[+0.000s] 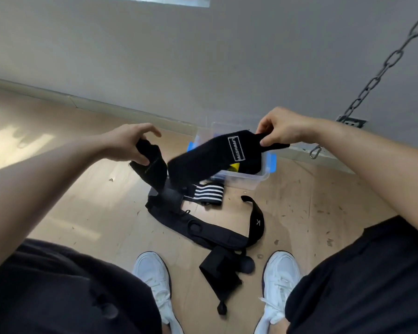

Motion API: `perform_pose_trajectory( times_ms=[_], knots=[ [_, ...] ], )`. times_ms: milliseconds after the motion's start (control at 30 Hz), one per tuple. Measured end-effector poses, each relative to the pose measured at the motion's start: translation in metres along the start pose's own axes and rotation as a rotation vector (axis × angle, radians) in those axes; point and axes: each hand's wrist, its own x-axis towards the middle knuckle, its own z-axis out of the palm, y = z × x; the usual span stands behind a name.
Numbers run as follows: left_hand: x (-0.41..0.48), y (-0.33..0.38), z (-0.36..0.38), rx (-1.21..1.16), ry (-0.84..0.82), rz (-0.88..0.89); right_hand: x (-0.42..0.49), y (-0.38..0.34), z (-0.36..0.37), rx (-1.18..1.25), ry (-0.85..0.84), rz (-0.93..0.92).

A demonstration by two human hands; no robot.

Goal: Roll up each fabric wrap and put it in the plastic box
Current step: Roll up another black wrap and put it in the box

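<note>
I hold a black fabric wrap point(203, 160) with a white logo patch stretched in the air between both hands. My left hand point(128, 143) grips its left end, which hangs folded below the fingers. My right hand point(282, 128) pinches its right end over the clear plastic box point(261, 182) with blue latches. The box stands on the floor by the wall and holds something dark and yellow, mostly hidden behind the wrap. On the floor lie a black-and-white striped wrap point(208, 192), a long black wrap point(203, 230) and a short black wrap point(221, 276).
A metal chain point(381, 68) with a carabiner hangs at the right by the grey wall. My two white shoes point(155, 283) stand on the wooden floor on either side of the short wrap, with my dark-clothed knees at the frame's lower corners.
</note>
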Motion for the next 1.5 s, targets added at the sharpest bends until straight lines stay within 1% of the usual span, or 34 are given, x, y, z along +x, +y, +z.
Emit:
perform_pose_trajectory(
  times_ms=[67,133,200,300,367,433,567,667,733,833,900,933,967,1033,1100,1167,1300,1433,1500],
  knots=[
    [0.001,-0.002,-0.003,-0.071,0.097,-0.043,-0.002,0.003,-0.009,0.07,0.051,-0.04],
    [0.0,0.0,-0.006,-0.223,0.19,-0.077,-0.006,0.002,-0.011,0.147,0.065,-0.107],
    [0.0,0.007,-0.01,-0.37,0.243,-0.095,-0.007,-0.002,-0.008,0.282,0.099,-0.161],
    [-0.003,0.024,-0.012,-0.547,0.234,-0.068,-0.007,-0.014,0.0,0.57,0.107,-0.237],
    [-0.004,0.034,-0.013,-0.694,0.212,-0.038,-0.008,-0.025,0.004,0.782,0.045,-0.241],
    [-0.005,0.043,-0.014,-0.824,0.183,0.001,-0.011,-0.037,0.01,0.891,-0.002,-0.22],
    [-0.008,0.059,-0.016,-1.045,0.073,0.107,-0.017,-0.057,0.028,0.863,-0.105,-0.223],
    [-0.007,0.069,-0.016,-1.19,0.021,0.158,-0.02,-0.067,0.034,0.823,-0.166,-0.257],
    [-0.005,0.077,-0.016,-1.291,0.014,0.179,-0.021,-0.071,0.038,0.805,-0.181,-0.272],
    [-0.003,0.088,-0.015,-1.412,0.079,0.181,-0.019,-0.077,0.043,0.84,-0.14,-0.249],
    [-0.002,0.09,-0.013,-1.443,0.111,0.158,-0.018,-0.082,0.044,0.916,-0.074,-0.22],
    [-0.002,0.089,-0.012,-1.423,0.092,0.146,-0.017,-0.083,0.043,0.96,-0.04,-0.206],
    [-0.002,0.087,-0.01,-1.365,0.044,0.137,-0.017,-0.084,0.042,1.002,-0.007,-0.193],
    [-0.001,0.08,-0.002,-1.187,-0.105,0.14,-0.017,-0.085,0.037,1.07,0.048,-0.166],
    [0.0,0.077,0.01,-1.108,-0.18,0.132,-0.016,-0.084,0.032,1.13,0.085,-0.143],
    [0.0,0.08,0.02,-1.133,-0.156,0.104,-0.017,-0.083,0.028,1.193,0.115,-0.123],
    [0.001,0.087,0.024,-1.079,-0.096,0.171,-0.019,-0.082,0.024,1.29,0.113,-0.11],
    [0.005,0.087,0.023,-1.083,0.123,0.124,-0.021,-0.078,0.019,1.36,0.086,-0.048],
    [0.006,0.084,0.021,-1.062,0.191,0.11,-0.021,-0.074,0.016,1.326,0.077,-0.002]
  ],
)
